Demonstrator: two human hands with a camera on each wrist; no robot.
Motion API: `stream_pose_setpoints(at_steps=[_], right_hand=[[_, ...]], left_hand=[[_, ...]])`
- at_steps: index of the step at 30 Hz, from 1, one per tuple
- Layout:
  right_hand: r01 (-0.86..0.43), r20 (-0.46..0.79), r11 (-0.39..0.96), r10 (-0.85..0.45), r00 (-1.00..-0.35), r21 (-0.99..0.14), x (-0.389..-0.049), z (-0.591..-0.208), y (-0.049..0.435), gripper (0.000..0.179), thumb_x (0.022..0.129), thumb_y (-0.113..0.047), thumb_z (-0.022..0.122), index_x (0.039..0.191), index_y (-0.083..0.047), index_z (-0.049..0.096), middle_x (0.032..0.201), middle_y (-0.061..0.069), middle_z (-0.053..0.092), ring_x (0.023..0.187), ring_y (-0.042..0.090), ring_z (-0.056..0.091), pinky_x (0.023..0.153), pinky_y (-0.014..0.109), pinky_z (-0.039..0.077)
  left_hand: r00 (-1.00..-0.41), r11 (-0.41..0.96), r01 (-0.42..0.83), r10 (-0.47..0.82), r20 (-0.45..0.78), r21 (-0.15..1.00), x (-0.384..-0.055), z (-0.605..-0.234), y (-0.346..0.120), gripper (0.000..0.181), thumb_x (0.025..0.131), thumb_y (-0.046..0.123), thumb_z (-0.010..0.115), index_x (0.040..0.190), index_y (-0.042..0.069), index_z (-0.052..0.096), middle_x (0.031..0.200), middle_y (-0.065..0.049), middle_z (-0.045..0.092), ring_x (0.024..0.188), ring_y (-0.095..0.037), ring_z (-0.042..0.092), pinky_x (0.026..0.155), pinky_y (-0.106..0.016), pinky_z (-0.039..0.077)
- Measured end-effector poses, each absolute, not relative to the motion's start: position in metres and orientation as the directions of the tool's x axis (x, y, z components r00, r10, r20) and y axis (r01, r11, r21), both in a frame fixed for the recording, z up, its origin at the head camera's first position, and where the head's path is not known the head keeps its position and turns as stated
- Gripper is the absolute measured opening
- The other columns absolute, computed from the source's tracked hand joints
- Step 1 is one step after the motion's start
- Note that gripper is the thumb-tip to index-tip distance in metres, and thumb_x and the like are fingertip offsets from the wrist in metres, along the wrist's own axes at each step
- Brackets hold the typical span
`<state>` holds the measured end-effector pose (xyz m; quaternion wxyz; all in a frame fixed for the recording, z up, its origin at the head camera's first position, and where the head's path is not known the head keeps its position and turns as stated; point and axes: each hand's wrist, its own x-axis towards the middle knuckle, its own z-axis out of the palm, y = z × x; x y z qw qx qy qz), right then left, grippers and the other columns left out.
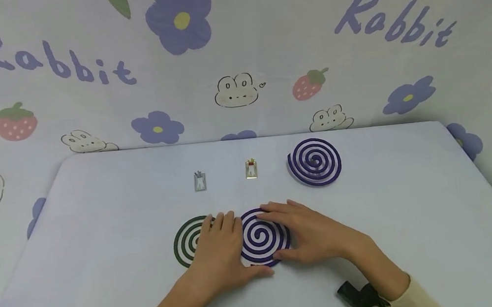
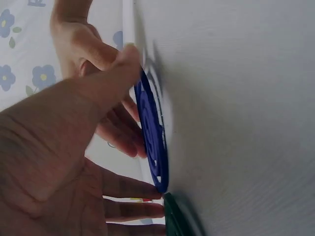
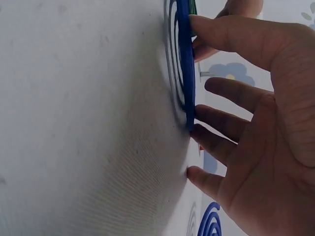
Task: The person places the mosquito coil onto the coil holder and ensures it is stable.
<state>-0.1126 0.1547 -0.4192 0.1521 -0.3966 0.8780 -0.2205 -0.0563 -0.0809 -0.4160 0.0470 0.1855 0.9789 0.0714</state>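
Note:
A dark blue mosquito coil (image 1: pixel 260 237) lies flat-side up at the table's front middle, between my two hands, a shadow beside its edge in the left wrist view. My left hand (image 1: pixel 221 252) holds its left side, thumb at the near rim and forefinger at the far left. Those left fingers also overlap a green mosquito coil (image 1: pixel 185 243), partly hidden underneath. From the right, my right hand (image 1: pixel 309 231) grips the blue coil's rim, its thumb (image 3: pixel 216 30) near the front and two fingers around the far side. The right little finger sticks out away from the coil.
Behind the hands lie a small silver metal coil stand (image 1: pixel 200 181) and a gold-coloured one (image 1: pixel 251 169). Another dark blue coil (image 1: pixel 315 162) rests near the back edge of the white table (image 1: pixel 409 182). A rabbit-print cloth (image 1: pixel 261 38) hangs behind.

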Motion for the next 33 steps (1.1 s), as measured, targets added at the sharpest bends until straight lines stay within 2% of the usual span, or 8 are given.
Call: stream_pose_setpoints(at_steps=[6,12,15,20,23,25,29,33], right_hand=[[-0.635,-0.092,0.577,-0.773,-0.628,-0.513,-0.114,-0.417,0.157,0.079,0.085,-0.025,0.085,0.155,-0.012,0.053,0.166,0.009,0.048,0.156,0.030,0.044,0.131,0.058,0.027],[-0.602,-0.106,0.620,-0.735,-0.669,-0.503,-0.108,-0.415,0.159,0.077,0.084,-0.022,0.089,0.153,-0.014,0.056,0.161,0.011,0.053,0.150,0.037,0.050,0.127,0.058,0.036],[-0.593,-0.114,0.650,-0.713,-0.691,-0.474,-0.104,-0.413,0.156,0.076,0.085,-0.025,0.089,0.153,-0.017,0.057,0.157,0.011,0.056,0.144,0.035,0.055,0.122,0.056,0.044],[-0.596,-0.094,0.677,-0.691,-0.716,-0.432,-0.101,-0.407,0.152,0.075,0.083,-0.026,0.091,0.150,-0.018,0.060,0.142,0.007,0.064,0.129,0.028,0.064,0.112,0.050,0.054],[-0.595,-0.092,0.689,-0.682,-0.726,-0.415,-0.101,-0.404,0.152,0.076,0.080,-0.027,0.093,0.149,-0.017,0.061,0.132,0.004,0.066,0.120,0.023,0.065,0.106,0.046,0.057],[-0.592,-0.091,0.691,-0.679,-0.728,-0.415,-0.102,-0.403,0.152,0.078,0.079,-0.027,0.095,0.149,-0.018,0.061,0.129,0.003,0.065,0.117,0.021,0.065,0.104,0.045,0.057],[-0.585,-0.101,0.676,-0.689,-0.718,-0.448,-0.105,-0.405,0.153,0.088,0.077,-0.030,0.096,0.154,-0.018,0.055,0.144,0.006,0.061,0.131,0.027,0.063,0.112,0.050,0.053],[-0.601,-0.095,0.631,-0.724,-0.683,-0.490,-0.108,-0.411,0.154,0.100,0.075,-0.037,0.097,0.159,-0.015,0.047,0.165,0.008,0.048,0.151,0.033,0.050,0.123,0.054,0.043]], left_hand=[[-0.927,0.928,0.359,0.367,-0.076,0.096,-0.061,-0.416,-0.084,0.110,0.073,0.081,0.079,0.143,-0.001,0.059,0.142,-0.017,0.063,0.138,-0.036,0.058,0.122,-0.061,0.040],[-0.920,0.921,0.385,0.388,-0.059,0.061,-0.064,-0.411,-0.089,0.107,0.069,0.078,0.084,0.141,0.002,0.062,0.139,-0.016,0.066,0.136,-0.035,0.060,0.120,-0.060,0.042],[-0.917,0.919,0.385,0.391,-0.073,0.088,-0.066,-0.409,-0.095,0.101,0.071,0.070,0.088,0.143,0.004,0.062,0.143,-0.015,0.066,0.138,-0.035,0.059,0.122,-0.059,0.041],[-0.890,0.890,0.403,0.436,-0.136,0.214,-0.070,-0.404,-0.105,0.086,0.081,0.053,0.089,0.145,0.004,0.061,0.150,-0.016,0.062,0.144,-0.034,0.056,0.125,-0.057,0.038],[-0.879,0.879,0.408,0.451,-0.154,0.247,-0.070,-0.402,-0.105,0.090,0.083,0.060,0.084,0.145,-0.001,0.060,0.151,-0.018,0.060,0.143,-0.035,0.055,0.123,-0.057,0.040],[-0.887,0.884,0.405,0.442,-0.135,0.233,-0.070,-0.404,-0.102,0.098,0.081,0.069,0.081,0.143,-0.004,0.059,0.147,-0.019,0.061,0.141,-0.037,0.057,0.122,-0.058,0.042],[-0.898,0.896,0.403,0.427,-0.110,0.187,-0.068,-0.411,-0.097,0.105,0.078,0.076,0.079,0.143,-0.005,0.058,0.147,-0.021,0.060,0.141,-0.038,0.057,0.121,-0.058,0.043],[-0.888,0.889,0.409,0.440,-0.132,0.206,-0.068,-0.415,-0.097,0.104,0.080,0.073,0.079,0.150,-0.001,0.055,0.157,-0.022,0.053,0.151,-0.038,0.049,0.126,-0.057,0.038]])
